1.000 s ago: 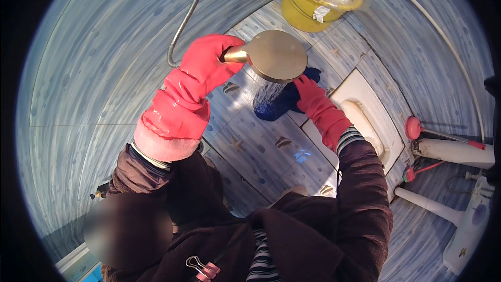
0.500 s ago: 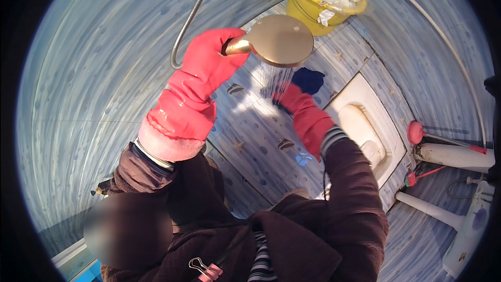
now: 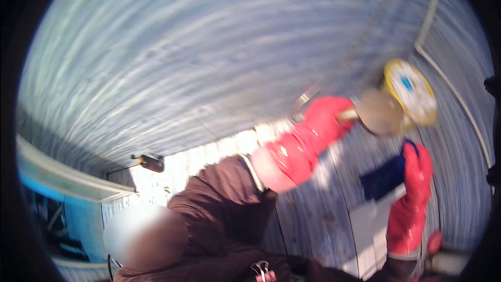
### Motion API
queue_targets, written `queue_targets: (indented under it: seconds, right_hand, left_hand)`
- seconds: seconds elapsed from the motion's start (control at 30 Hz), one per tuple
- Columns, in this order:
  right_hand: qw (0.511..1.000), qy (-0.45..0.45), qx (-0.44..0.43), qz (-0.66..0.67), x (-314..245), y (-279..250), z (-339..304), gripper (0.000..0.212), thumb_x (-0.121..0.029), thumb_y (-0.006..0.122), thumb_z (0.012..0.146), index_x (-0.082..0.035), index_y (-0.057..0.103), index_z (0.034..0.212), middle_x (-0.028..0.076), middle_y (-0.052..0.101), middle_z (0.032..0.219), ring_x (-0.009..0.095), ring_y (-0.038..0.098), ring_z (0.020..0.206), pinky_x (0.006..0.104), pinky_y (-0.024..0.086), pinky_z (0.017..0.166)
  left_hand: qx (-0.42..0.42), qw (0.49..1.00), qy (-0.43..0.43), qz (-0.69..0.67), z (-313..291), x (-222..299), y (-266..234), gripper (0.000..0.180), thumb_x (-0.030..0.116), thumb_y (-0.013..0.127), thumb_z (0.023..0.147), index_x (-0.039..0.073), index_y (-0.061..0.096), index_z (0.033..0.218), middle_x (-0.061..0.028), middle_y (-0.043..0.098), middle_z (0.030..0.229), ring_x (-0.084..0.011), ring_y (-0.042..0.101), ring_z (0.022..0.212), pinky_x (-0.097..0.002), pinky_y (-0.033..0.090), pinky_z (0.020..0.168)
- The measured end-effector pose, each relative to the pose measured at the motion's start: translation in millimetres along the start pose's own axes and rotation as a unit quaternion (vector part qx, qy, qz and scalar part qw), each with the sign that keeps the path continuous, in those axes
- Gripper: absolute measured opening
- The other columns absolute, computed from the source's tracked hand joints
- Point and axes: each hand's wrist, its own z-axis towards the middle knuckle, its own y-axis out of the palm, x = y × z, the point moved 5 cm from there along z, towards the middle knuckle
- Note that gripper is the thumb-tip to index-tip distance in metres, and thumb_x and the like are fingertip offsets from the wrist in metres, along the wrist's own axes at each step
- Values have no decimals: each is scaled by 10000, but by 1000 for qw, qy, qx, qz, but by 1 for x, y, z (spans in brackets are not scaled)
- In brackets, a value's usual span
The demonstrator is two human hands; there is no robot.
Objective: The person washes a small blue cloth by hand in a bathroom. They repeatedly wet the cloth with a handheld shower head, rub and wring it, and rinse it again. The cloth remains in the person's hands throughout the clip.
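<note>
My left hand [image 3: 327,117], in a long pink rubber glove, is closed round the handle of a bronze-coloured shower head [image 3: 380,113]. The shower head's broad round back faces up, and motion blur hides whether water runs from it. To its right and nearer to me is my right hand [image 3: 418,167], in a matching pink glove. Its fingers are closed on a dark blue cloth [image 3: 385,177], which hangs out to the left of the glove above the floor.
Past the shower head stands a yellow bucket [image 3: 389,79] filled with white waste. A white squat toilet [image 3: 368,224] is set in the tiled floor, with a red plunger [image 3: 434,242] at its right. A dark object [image 3: 151,163] lies by the left wall, near a blue doorway [image 3: 83,219].
The view has swung left, so bucket and toilet appear farther right. My right hand has brought the blue cloth up from the floor. Falling water showed earlier; I cannot make it out now.
</note>
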Motion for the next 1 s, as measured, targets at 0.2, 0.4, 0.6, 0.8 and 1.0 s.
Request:
queue_targets:
  seconds: [0.2,0.4,0.6,0.8,1.0]
  right_hand:
    - [975,-142,-41,-167,48,-28,26,341,-226,565,1034,-24,674,1286,146,732,1132,307,673,1123,396,487,1049]
    - [858,51,-251,-445,216,20,10,474,-344,740,836,-89,710,1234,207,727,1154,385,684,1112,446,542,953]
    - [848,158,-384,-328,241,94,-35,504,-289,686,854,-80,666,1312,190,714,1231,337,678,1171,419,529,1012]
    - [846,-32,-423,-322,204,159,-102,580,-255,681,804,-98,629,1360,200,716,1213,352,679,1157,430,545,968]
    - [764,-120,-503,-386,212,176,-156,616,-248,680,816,-157,590,1419,199,710,1166,359,695,1085,448,558,901]
  left_hand:
    - [-31,998,-29,35,12,5,-8,327,177,850,780,89,734,1073,-168,720,974,-404,680,947,-461,553,832]
    - [-88,990,-100,-48,7,-25,-5,327,180,810,862,84,734,1165,-75,732,947,-192,682,863,-333,554,781]
    - [-141,962,-180,-150,7,-15,14,293,184,790,873,101,749,1151,-88,715,926,-172,682,884,-311,537,808]
    - [-187,967,-137,-104,-1,-5,30,268,213,801,872,87,753,1104,-108,696,861,-233,672,800,-353,525,742]
    - [-259,961,-92,-35,-9,-4,42,281,250,804,864,87,745,1084,-175,707,922,-369,672,869,-412,527,766]
